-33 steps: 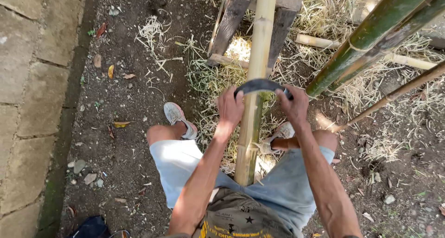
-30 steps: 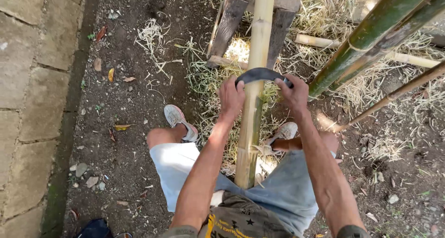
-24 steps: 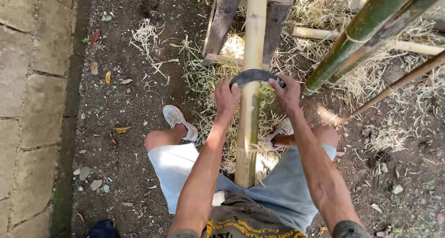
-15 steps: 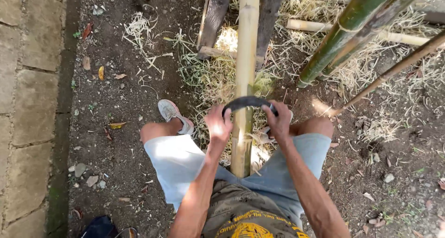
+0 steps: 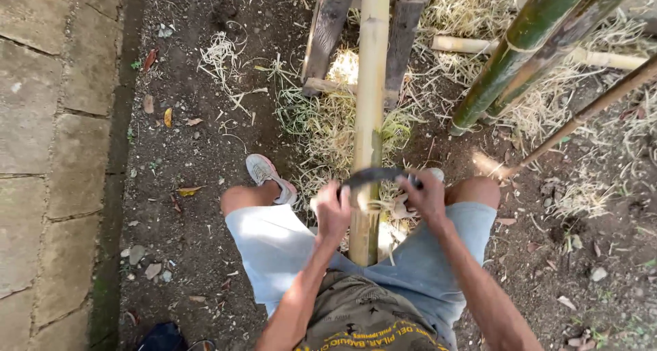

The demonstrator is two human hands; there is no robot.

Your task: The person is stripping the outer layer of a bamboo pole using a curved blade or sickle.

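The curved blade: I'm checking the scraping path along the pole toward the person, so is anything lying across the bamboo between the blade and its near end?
Nothing visible does. The curved blade, held by the left hand and right hand, lies across the bamboo pole; only loose shavings cling below.

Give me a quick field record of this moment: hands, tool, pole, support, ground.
left hand: grips the blade's left end
right hand: grips the blade's right end
blade: dark, curved, lying across the pole
pole: pale bamboo, running between the knees up to the stand
stand: wooden, pole rests on it
shavings: heaped under the pole on bare soil
green poles: lean at right
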